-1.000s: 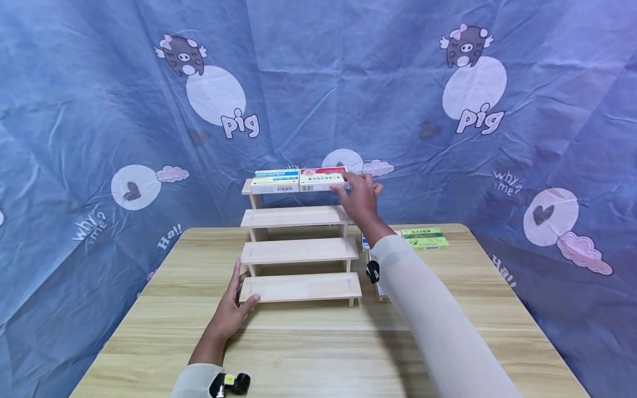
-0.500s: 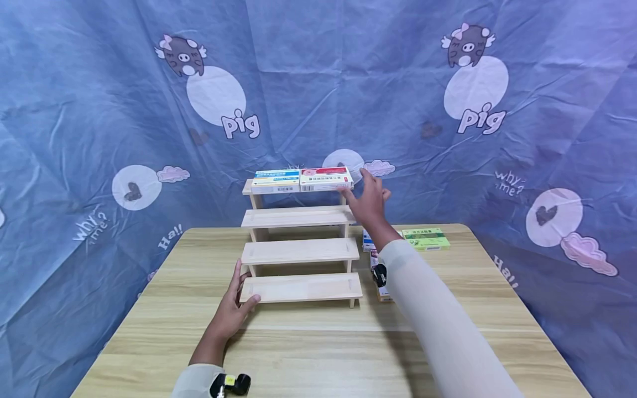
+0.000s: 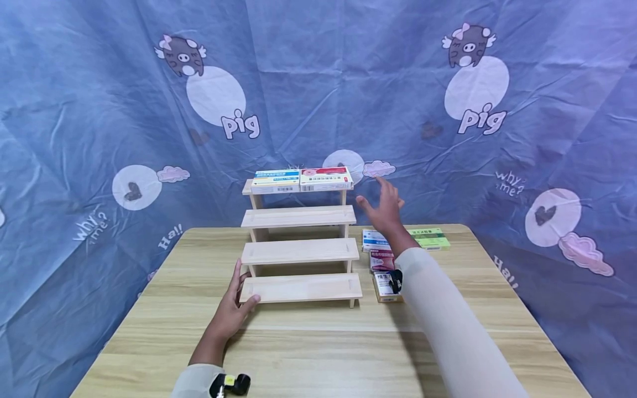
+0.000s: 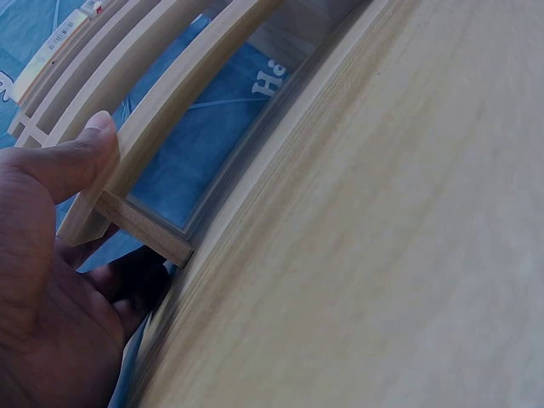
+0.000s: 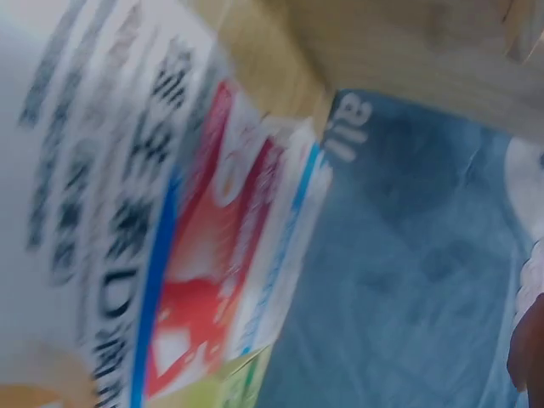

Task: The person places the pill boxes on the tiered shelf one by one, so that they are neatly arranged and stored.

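A pale wooden step rack (image 3: 298,251) stands on the table. My left hand (image 3: 231,309) holds the left end of its lowest step; in the left wrist view the thumb (image 4: 81,153) lies on the board and the other fingers are beneath. Two medicine boxes lie side by side on the top step: a blue-and-yellow box (image 3: 275,181) and a red-and-white box (image 3: 325,178). My right hand (image 3: 387,209) hangs in the air right of the top step, thumb and forefinger spread apart, holding nothing. Only a bit of it shows at the right wrist view's edge.
Right of the rack lie more medicine boxes: a blue-and-white box (image 3: 373,240), a pink box (image 3: 380,260), a white box (image 3: 384,287) and a green box (image 3: 433,239). Behind the table (image 3: 318,354) hangs a blue printed curtain (image 3: 298,83).
My right hand has let go of the red-and-white medicine box and moved right, away from the rack, uncovering the boxes on the table. My left hand stays in place.
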A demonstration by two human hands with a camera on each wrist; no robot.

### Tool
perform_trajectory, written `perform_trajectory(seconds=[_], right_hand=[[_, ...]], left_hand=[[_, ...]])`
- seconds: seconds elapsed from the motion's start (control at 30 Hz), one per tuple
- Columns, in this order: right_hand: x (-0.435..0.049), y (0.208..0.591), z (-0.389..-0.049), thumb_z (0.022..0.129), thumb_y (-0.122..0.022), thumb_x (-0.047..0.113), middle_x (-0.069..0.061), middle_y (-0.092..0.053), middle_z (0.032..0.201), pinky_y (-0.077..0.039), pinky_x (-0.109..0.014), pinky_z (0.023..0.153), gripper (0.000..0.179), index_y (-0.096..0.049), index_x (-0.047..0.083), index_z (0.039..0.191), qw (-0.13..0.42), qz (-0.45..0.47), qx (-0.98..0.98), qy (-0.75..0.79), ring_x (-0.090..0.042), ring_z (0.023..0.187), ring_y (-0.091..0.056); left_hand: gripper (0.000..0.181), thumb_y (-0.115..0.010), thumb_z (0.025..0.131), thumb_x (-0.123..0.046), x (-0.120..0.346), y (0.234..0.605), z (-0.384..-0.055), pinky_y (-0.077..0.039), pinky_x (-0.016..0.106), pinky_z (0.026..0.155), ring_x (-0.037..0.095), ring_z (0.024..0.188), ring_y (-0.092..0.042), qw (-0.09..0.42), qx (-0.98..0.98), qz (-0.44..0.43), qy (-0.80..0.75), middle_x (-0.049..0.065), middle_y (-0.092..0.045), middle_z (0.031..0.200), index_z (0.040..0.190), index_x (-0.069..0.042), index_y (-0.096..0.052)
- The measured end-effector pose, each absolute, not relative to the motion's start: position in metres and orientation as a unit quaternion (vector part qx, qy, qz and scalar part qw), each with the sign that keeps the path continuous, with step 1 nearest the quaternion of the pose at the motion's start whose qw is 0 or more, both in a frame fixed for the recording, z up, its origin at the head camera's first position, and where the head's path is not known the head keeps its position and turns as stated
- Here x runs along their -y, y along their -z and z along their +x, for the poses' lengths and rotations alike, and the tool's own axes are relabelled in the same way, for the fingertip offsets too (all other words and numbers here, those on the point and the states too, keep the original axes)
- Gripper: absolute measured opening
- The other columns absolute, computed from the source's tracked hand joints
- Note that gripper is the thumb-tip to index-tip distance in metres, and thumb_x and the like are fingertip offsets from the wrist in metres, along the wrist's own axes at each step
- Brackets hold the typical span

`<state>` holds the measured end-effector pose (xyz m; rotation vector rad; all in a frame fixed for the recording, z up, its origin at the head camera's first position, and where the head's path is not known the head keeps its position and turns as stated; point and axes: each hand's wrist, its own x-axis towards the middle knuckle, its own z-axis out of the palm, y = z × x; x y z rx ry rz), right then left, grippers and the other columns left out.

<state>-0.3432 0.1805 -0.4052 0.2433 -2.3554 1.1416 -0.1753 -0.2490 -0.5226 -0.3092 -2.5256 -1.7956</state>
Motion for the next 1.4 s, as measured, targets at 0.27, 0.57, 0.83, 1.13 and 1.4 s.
perform_trajectory(seconds=[0.27,0.57,0.83,1.13,1.4], right_hand=[[-0.213,0.419,-0.341,0.104,-0.066,0.063,-0.026,-0.032,0.175,-0.009,-0.08,0.123,0.091,-0.035,0.009,0.17,0.217,0.06,0.893,-0.391,-0.048,0.162,-0.024],[-0.242,0.429,-0.339,0.105,-0.06,0.067,-0.027,-0.031,0.175,-0.005,-0.082,0.126,0.09,-0.037,0.009,0.169,0.187,0.003,0.911,-0.369,-0.051,0.163,-0.022],[-0.264,0.442,-0.333,0.101,-0.056,0.077,-0.027,-0.025,0.178,-0.002,-0.084,0.126,0.097,-0.039,0.011,0.17,0.152,-0.055,0.913,-0.374,-0.052,0.165,-0.018],[-0.285,0.449,-0.328,0.098,-0.062,0.078,-0.03,-0.019,0.178,0.001,-0.087,0.123,0.1,-0.039,0.013,0.171,0.118,-0.088,0.915,-0.376,-0.057,0.163,-0.014],[-0.3,0.455,-0.32,0.101,-0.06,0.074,-0.028,-0.017,0.18,0.002,-0.087,0.123,0.095,-0.043,0.008,0.168,0.104,-0.114,0.912,-0.38,-0.057,0.165,-0.01]], left_hand=[[0.107,-0.07,0.108,-0.018,0.249,0.524,-0.175,-0.041,0.009,0.104,0.052,0.161,-0.036,0.016,0.809,-0.104,0.578,0.027,-0.028,0.178,0.176,-0.032,0.012],[0.107,-0.07,0.108,-0.018,0.248,0.525,-0.176,-0.041,0.009,0.105,0.052,0.16,-0.037,0.02,0.811,-0.105,0.575,0.027,-0.029,0.177,0.176,-0.032,0.011],[0.107,-0.07,0.108,-0.018,0.248,0.525,-0.176,-0.042,0.01,0.105,0.052,0.159,-0.039,0.023,0.811,-0.108,0.574,0.027,-0.03,0.177,0.176,-0.031,0.011],[0.107,-0.07,0.108,-0.019,0.248,0.525,-0.176,-0.041,0.01,0.106,0.051,0.16,-0.038,0.022,0.812,-0.104,0.574,0.027,-0.03,0.177,0.176,-0.032,0.011],[0.106,-0.07,0.108,-0.019,0.25,0.525,-0.176,-0.039,0.008,0.106,0.049,0.161,-0.037,0.023,0.814,-0.103,0.571,0.026,-0.03,0.178,0.177,-0.031,0.01]])
